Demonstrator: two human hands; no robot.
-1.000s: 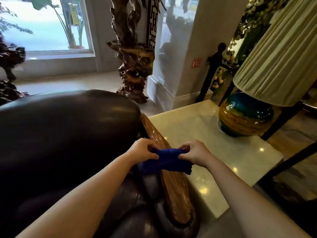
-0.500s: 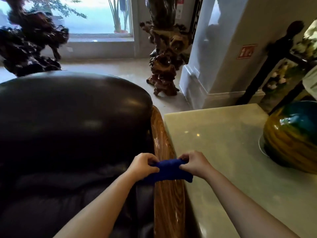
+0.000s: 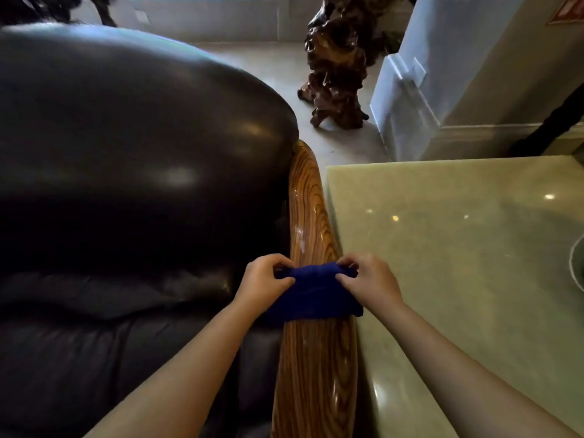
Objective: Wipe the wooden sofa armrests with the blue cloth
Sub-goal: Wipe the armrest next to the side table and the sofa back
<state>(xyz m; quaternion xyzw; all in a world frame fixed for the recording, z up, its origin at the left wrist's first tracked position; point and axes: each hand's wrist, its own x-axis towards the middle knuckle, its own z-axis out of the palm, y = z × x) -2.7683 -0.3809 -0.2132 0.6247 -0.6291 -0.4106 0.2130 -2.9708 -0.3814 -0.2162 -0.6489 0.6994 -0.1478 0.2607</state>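
Now we are pinching with our left hand (image 3: 264,281) | stretching blue cloth (image 3: 314,292), soft and light, across glossy wooden armrest (image 3: 311,222) at lower centre | right hand (image 3: 368,279) gripping its other end, best held there.

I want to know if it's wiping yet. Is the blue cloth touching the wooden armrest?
Touching. The head view shows the blue cloth draped flat across the wooden armrest, with no gap beneath its near edge.

Cloth (image 3: 311,290) spread wider over armrest (image 3: 313,368); both hands slid toward near end; lamp left view.
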